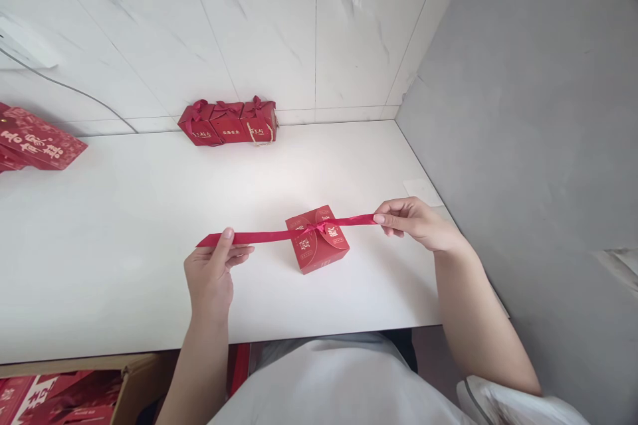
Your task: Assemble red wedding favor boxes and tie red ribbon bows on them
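Note:
A small red gift box point(319, 255) with gold lettering sits on the white table in front of me. Across its top a red ribbon point(272, 237) is crossed in a knot at the middle, its two ends drawn out sideways. My left hand point(214, 272) pinches the left end between thumb and fingers, with a short tail sticking out past the thumb. The right end is pinched in my right hand point(409, 222), just right of the box. Both ribbon ends look taut. Neither hand touches the box itself.
Three red boxes point(226, 126) tied with bows stand in a row against the tiled wall. Red printed packaging point(40, 139) lies at the far left near a cable point(74, 86). Below the table's front edge is a cardboard carton point(124, 385) of red packaging. A grey wall point(523, 113) borders the right side.

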Demonstrator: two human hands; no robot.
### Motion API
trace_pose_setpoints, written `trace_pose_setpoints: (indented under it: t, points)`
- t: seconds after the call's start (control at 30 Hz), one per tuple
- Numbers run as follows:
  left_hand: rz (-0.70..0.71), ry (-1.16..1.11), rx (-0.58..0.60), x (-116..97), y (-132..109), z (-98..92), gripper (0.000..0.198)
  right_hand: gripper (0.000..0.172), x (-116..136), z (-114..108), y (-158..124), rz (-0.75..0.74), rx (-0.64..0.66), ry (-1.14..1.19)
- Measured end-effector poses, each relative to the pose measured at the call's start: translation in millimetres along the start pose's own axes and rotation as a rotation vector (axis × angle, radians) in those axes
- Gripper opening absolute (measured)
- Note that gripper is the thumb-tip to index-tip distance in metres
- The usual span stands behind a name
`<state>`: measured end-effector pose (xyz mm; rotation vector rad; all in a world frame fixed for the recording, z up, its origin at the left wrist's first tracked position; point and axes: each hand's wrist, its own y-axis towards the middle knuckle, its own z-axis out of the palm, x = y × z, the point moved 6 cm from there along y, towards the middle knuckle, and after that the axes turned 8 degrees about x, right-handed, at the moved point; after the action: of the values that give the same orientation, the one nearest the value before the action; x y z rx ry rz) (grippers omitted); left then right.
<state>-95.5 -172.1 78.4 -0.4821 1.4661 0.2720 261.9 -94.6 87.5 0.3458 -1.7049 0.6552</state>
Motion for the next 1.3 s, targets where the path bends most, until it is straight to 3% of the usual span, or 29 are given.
trace_pose_setpoints:
  t: [0.1,0.37,0.73,1.3]
  points:
    - [-0.018,-0.044,-0.022,2.2,1.0,-3.2,0.024,0.032,5.8,-4.9,-1.4,-0.048,-0.031,-0.049]
    - [-0.051,-0.133,-0.074,6.1,-2.6,-8.8,0.029,0.052,8.3,-14.9,-2.1,-0.029,-0.108,-0.111]
    - [0.038,0.034,-0.087,7.7,-11.5,-26.4,0.031,0.047,5.9,-21.7,-1.1,-0.026,-0.117,-0.122]
    - [0.036,0.03,-0.095,17.1,-14.2,-34.7,0.03,0.045,-9.5,-36.5,-2.2,-0.035,-0.206,-0.044]
